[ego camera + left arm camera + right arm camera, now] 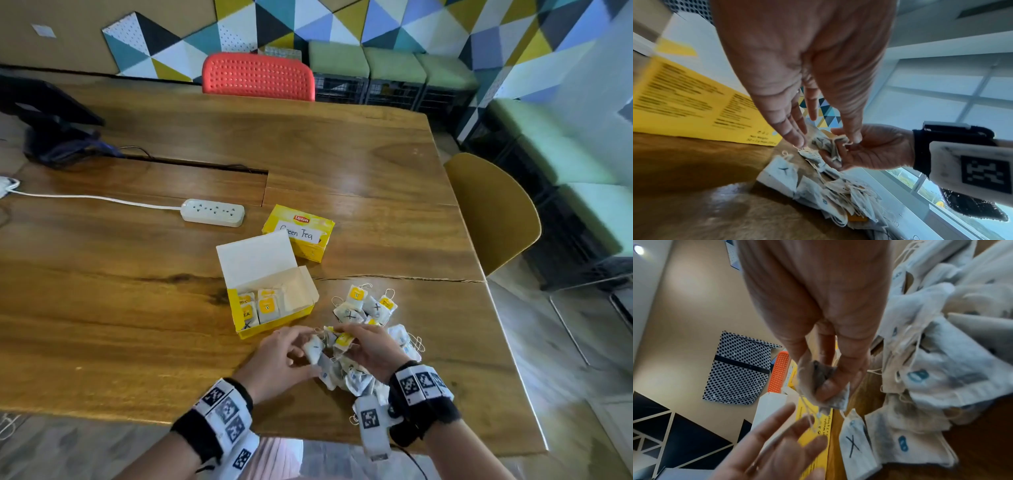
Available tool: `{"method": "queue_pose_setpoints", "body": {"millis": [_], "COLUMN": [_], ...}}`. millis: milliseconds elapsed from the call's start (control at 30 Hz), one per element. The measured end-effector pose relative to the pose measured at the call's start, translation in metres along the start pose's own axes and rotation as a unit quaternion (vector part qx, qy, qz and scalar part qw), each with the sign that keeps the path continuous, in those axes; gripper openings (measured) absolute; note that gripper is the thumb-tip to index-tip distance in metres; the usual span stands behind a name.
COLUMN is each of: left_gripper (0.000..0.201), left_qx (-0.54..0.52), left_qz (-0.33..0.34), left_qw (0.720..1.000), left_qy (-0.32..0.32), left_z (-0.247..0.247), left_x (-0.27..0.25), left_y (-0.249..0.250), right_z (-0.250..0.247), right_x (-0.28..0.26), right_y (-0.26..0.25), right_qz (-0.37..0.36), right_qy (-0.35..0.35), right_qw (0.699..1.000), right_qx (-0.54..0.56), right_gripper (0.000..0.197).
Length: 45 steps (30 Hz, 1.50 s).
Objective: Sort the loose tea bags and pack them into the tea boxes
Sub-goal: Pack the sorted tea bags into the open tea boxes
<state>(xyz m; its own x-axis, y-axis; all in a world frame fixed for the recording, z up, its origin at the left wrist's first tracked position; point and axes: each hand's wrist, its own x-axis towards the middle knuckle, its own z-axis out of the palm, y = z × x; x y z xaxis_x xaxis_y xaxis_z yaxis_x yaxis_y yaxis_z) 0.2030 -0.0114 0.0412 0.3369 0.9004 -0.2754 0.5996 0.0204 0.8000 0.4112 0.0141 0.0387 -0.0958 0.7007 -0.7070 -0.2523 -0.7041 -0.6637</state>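
Both hands meet low in the middle of the head view, over the heap of loose tea bags (356,370) at the table's (137,308) near edge. The right hand (371,349) has its fingers curled round a tea bag (825,386), thumb pressed on it, with a yellow tag showing at the knuckles. The left hand (277,359) has straight, relaxed fingers reaching toward it; its fingertips (797,139) seem to touch the dangling string, though I cannot tell if they really pinch it.

To my eye this is the sorting step: one bag picked out, its string being freed from the tangle. The next move looks like reading its mark, then carrying it up and left into the open box (270,301), which sits just beyond the hands in the centre of the frame and already holds several bags with room at its right end. The closed box labelled Green Tea (301,233) lies behind it and would need opening first.

Room is fair: bare wood spreads left of the open box, a small group of bags (366,305) lies right of it, and the power strip (212,212) is well apart. The heap sits close to the table's near edge, so a snagged string could drag bags off.
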Motion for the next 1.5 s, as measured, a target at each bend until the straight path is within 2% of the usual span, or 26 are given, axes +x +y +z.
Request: {"method": "queue_pose_setpoints", "body": {"millis": [100, 200, 300, 433, 533, 633, 767, 900, 967, 1033, 1133, 1200, 1267, 1300, 1400, 1467, 1500], "left_gripper": [0.071, 0.054, 0.033, 0.044, 0.035, 0.031, 0.003, 0.016, 0.019, 0.017, 0.014, 0.020, 0.047, 0.049, 0.011, 0.013, 0.015], "left_qx": [-0.042, -0.089, -0.103, -0.104, -0.108, -0.151, -0.139, -0.163, -0.148, -0.173, -0.197, -0.232, -0.276, -0.292, -0.308, -0.315, -0.318], "left_qz": [0.015, -0.003, -0.013, 0.001, -0.021, -0.047, -0.039, -0.041, -0.032, -0.039, -0.078, -0.105, -0.110, -0.110, -0.085, -0.075, -0.072], "left_qw": [0.999, 0.995, 0.993, 0.994, 0.993, 0.983, 0.974, 0.968, 0.973, 0.970, 0.965, 0.957, 0.946, 0.941, 0.936, 0.934, 0.933], "left_qy": [0.012, 0.040, 0.056, 0.025, 0.031, 0.093, 0.174, 0.185, 0.176, 0.164, 0.152, 0.139, 0.131, 0.131, 0.150, 0.153, 0.153], "left_z": [0.006, 0.010, 0.010, 0.010, 0.013, 0.013, 0.009, 0.006, 0.006, 0.007, 0.010, 0.010, 0.008, 0.008, 0.003, -0.001, -0.003], "left_x": [0.017, 0.029, 0.034, 0.035, 0.040, 0.047, 0.057, 0.060, 0.058, 0.057, 0.057, 0.058, 0.059, 0.059, 0.059, 0.059, 0.058], "left_y": [0.006, 0.009, 0.012, 0.016, 0.014, 0.015, 0.016, 0.019, 0.020, 0.021, 0.023, 0.024, 0.025, 0.026, 0.029, 0.028, 0.027], "right_z": [0.005, 0.007, 0.006, 0.006, 0.004, 0.001, -0.001, -0.002, -0.001, 0.001, 0.005, 0.011, 0.020, 0.024, 0.030, 0.029, 0.028], "right_x": [0.002, 0.001, 0.000, -0.003, -0.004, -0.006, -0.011, -0.013, -0.014, -0.014, -0.008, -0.005, -0.003, -0.003, -0.005, -0.007, -0.007], "right_y": [-0.001, -0.003, -0.003, -0.005, -0.008, -0.012, -0.015, -0.016, -0.018, -0.020, -0.022, -0.021, -0.017, -0.014, -0.012, -0.016, -0.019], "right_qz": [0.002, -0.008, -0.020, -0.031, -0.031, -0.018, -0.042, -0.057, -0.081, -0.155, -0.284, -0.348, -0.393, -0.402, -0.378, -0.361, -0.354], "right_qy": [-0.008, -0.027, -0.040, -0.058, -0.081, -0.066, -0.047, -0.031, 0.003, 0.076, 0.166, 0.171, 0.143, 0.125, 0.071, 0.045, 0.053], "right_qw": [1.000, 1.000, 0.999, 0.998, 0.996, 0.995, 0.997, 0.998, 0.997, 0.984, 0.931, 0.890, 0.856, 0.847, 0.862, 0.880, 0.889], "right_qx": [0.006, -0.011, -0.021, 0.001, 0.033, 0.079, 0.041, 0.026, -0.001, -0.048, -0.158, -0.239, -0.304, -0.323, -0.330, -0.305, -0.284], "right_gripper": [0.022, 0.019, 0.031, 0.025, 0.028, 0.026, 0.027, 0.031, 0.028, 0.022, 0.016, 0.015, 0.014, 0.013, 0.012, 0.011, 0.010]}}
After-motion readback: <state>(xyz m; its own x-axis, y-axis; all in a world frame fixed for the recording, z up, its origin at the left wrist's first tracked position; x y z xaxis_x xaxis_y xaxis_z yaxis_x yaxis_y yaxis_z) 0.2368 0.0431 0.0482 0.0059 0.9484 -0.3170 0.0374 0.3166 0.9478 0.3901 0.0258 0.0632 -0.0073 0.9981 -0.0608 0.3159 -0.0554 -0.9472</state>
